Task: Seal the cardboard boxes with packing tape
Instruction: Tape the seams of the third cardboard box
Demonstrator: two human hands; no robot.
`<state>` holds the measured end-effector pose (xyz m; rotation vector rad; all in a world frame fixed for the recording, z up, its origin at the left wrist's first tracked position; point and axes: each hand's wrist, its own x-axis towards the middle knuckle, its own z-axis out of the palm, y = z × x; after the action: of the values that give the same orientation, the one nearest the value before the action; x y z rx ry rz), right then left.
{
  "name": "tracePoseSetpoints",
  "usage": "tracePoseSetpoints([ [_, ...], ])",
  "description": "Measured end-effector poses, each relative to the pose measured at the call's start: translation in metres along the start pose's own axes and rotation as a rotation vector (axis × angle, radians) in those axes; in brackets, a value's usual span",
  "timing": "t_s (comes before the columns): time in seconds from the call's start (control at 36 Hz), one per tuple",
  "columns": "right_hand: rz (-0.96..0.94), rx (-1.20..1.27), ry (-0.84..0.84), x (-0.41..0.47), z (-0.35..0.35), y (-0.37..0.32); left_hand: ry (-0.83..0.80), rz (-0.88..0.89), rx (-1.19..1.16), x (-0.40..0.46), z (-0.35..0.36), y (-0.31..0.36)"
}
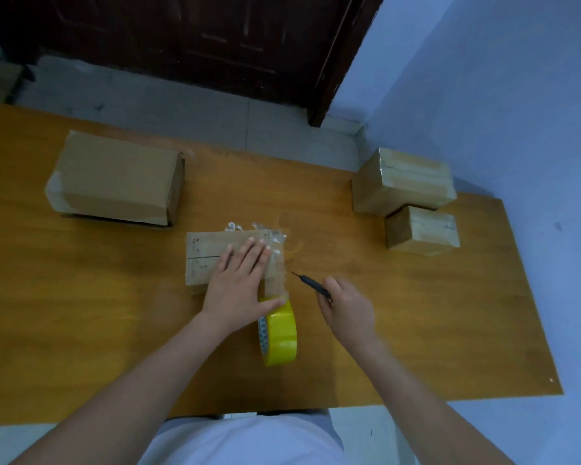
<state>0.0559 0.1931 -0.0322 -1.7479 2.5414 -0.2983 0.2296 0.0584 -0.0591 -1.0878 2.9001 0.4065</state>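
The left hand (237, 280) lies flat, fingers spread, on the middle box (215, 260), the tape roll (279, 333) just beside it. The right hand (346, 307) is closed on a cutter (311, 285). A big box (114, 177) sits far left, two boxes (406, 196) near the table (81, 313)'s right edge.

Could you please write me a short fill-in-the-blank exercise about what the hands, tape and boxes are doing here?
1. The left hand lies flat on the middle ____.
2. The right hand grips a black ____.
3. The tape roll is ____ in colour.
4. At the table's right end sit ____ boxes.

Missing words: box; cutter; yellow; two
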Motion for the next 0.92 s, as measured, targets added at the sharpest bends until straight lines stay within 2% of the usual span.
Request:
tracePoseSetpoints([
  [0.06,-0.076,0.031,0.056,-0.002,-0.005,0.0,0.007,-0.001,0.007,0.0,0.0,0.0],
  [0.17,-0.32,-0.021,0.035,-0.002,-0.006,-0.002,0.02,0.001,0.022,0.0,0.001,0.0],
  [0.33,-0.295,-0.078,0.038,0.002,0.007,-0.009,0.025,-0.003,0.007,0.001,-0.001,0.001],
  [0.42,-0.184,-0.156,-0.026,0.001,0.012,-0.002,0.012,-0.002,0.024,0.001,0.0,0.001],
  [0.5,0.055,-0.229,-0.178,0.005,0.013,0.009,0.004,0.0,0.024,0.0,0.0,0.0],
  [0.58,0.277,-0.183,-0.384,0.009,0.023,0.016,0.006,0.003,0.013,0.0,0.0,0.001],
  [0.67,0.362,-0.148,-0.474,0.009,0.038,0.015,-0.008,0.001,0.022,0.0,-0.002,0.001],
  [0.72,0.405,-0.087,-0.478,0.009,0.048,0.011,-0.018,0.001,0.024,0.0,-0.002,0.001],
  [0.81,0.409,0.084,-0.306,0.005,0.054,0.002,-0.03,0.003,0.029,0.001,-0.001,0.001],
  [0.86,0.37,0.375,-0.209,0.004,0.051,-0.008,-0.036,0.004,0.038,0.001,-0.001,0.001],
  [0.92,0.385,0.795,-0.229,0.004,0.045,-0.022,-0.042,0.007,0.043,0.001,-0.001,0.001],
])
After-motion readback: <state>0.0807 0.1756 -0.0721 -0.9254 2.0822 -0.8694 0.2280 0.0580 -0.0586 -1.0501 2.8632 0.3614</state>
